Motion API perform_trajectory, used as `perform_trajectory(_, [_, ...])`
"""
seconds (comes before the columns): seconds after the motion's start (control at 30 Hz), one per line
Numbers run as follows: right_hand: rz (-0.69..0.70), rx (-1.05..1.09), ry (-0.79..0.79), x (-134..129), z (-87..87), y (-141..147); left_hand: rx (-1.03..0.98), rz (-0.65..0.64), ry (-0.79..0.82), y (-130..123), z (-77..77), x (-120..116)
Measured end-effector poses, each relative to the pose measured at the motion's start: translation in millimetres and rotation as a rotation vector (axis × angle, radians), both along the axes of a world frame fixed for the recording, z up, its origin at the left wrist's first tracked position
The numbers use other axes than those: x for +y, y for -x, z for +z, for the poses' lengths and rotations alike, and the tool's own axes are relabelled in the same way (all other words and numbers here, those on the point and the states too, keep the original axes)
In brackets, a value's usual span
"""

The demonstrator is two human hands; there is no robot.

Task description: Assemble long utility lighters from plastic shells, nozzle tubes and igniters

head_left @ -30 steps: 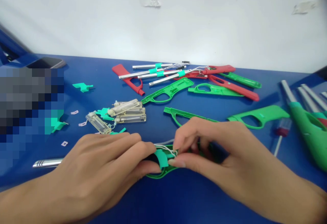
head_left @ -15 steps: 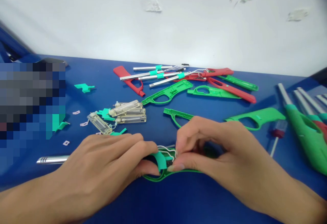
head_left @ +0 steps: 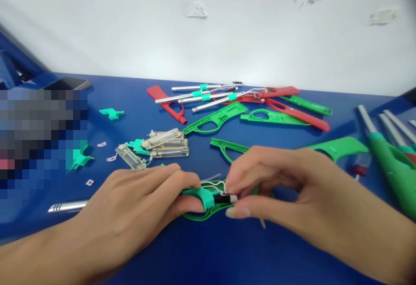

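Observation:
My left hand [head_left: 130,207] is closed, thumb and index finger pinching a teal trigger [head_left: 208,198]. Out of the trigger sticks a black piezo igniter [head_left: 222,199] with a pale tip. My right hand [head_left: 276,185] is curled, its thumb and fingertips around that pale tip. White wires [head_left: 212,184] loop just above the igniter. Beneath both hands lies a green lighter shell half [head_left: 208,216], mostly covered. A silver lighter tube [head_left: 66,207] protrudes to the left from under my left hand.
Clear fuel tanks [head_left: 169,151] lie in a pile beyond my left hand. Several silver tubes [head_left: 212,103] and red and green shell halves [head_left: 214,118] spread farther back. Assembled green lighters [head_left: 390,163] and a screwdriver [head_left: 360,163] are at right. A phone [head_left: 69,83] lies far left.
My right fingers have shifted slightly right along the igniter, and more of its black body and pale tip shows. My left hand keeps its pinch on the trigger.

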State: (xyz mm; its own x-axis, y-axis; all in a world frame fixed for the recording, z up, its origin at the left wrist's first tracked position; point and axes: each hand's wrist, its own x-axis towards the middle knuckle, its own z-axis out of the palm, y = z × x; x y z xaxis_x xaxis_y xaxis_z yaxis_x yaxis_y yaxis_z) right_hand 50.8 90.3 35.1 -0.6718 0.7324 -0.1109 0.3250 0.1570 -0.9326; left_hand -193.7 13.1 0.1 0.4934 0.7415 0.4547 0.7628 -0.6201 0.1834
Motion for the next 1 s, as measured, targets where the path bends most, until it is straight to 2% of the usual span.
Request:
perform_trajectory(0.1, [-0.01,0.019,0.023,1.5,1.4,-0.5,0.004,-0.016,0.011,1.3,-1.4,-0.1])
perform_trajectory(0.33, [0.001,0.019,-0.061,0.5,3.8,3.5,-0.015,-0.034,0.024,2.9,-2.3,-2.9])
perform_trajectory(1.0, [0.14,0.04,-0.42,-3.7,-3.1,-0.4,-0.006,-0.037,0.051,4.8,-2.8,-2.1])
